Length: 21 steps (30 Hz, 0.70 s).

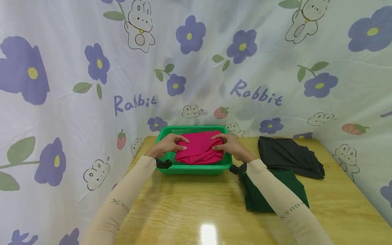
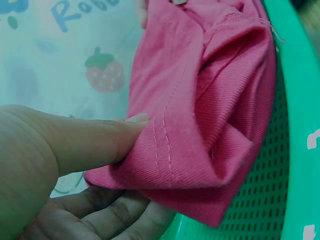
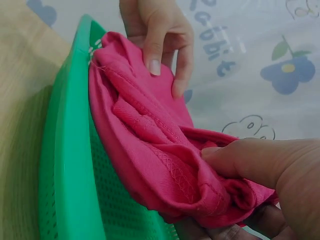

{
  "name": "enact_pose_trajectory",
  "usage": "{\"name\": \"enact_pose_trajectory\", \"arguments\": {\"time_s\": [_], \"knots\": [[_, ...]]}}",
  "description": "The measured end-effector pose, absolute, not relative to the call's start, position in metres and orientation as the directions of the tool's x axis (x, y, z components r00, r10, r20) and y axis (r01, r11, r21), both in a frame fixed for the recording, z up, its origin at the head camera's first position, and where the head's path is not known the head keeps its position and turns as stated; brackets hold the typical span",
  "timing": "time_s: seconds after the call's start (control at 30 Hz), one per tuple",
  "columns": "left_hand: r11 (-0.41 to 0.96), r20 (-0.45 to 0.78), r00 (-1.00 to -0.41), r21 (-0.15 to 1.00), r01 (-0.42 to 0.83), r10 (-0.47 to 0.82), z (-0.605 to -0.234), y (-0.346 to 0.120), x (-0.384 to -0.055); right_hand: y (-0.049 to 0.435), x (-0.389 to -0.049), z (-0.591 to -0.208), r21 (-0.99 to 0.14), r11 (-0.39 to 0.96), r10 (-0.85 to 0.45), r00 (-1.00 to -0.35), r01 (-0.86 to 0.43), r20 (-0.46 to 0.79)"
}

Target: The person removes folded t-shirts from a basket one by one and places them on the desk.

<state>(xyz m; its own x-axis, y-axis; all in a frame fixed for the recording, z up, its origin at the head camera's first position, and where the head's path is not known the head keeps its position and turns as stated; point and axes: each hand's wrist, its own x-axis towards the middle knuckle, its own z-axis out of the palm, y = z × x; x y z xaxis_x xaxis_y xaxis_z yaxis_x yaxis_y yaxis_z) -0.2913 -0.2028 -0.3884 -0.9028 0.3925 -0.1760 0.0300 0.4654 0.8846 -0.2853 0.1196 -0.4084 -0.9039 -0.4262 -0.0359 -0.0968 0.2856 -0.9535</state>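
Observation:
A folded bright pink garment with stitched seams sits within the rim of a green perforated plastic basket. My left hand grips its left side; in the left wrist view the thumb lies on top and the fingers go underneath. On the opposite side my right hand pinches the garment, thumb above and fingers below, partly hidden by the cloth. Loose layered folds of the pink cloth show between both hands in the right wrist view.
Right of the basket, a folded dark green cloth lies on the wooden table, partly under my right forearm. Behind it is a folded dark grey cloth. A rabbit-and-flower printed curtain hangs behind the table and along its sides.

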Motion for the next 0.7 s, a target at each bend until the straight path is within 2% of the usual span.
{"name": "enact_pose_trajectory", "arguments": {"time_s": [0.7], "knots": [[0.458, -0.145, -0.885, 0.885, 0.083, 0.442, -0.38, -0.167, -0.274, 0.162, -0.272, -0.408, -0.965, 0.25, -0.407, -0.913, -0.074, -0.035]]}}
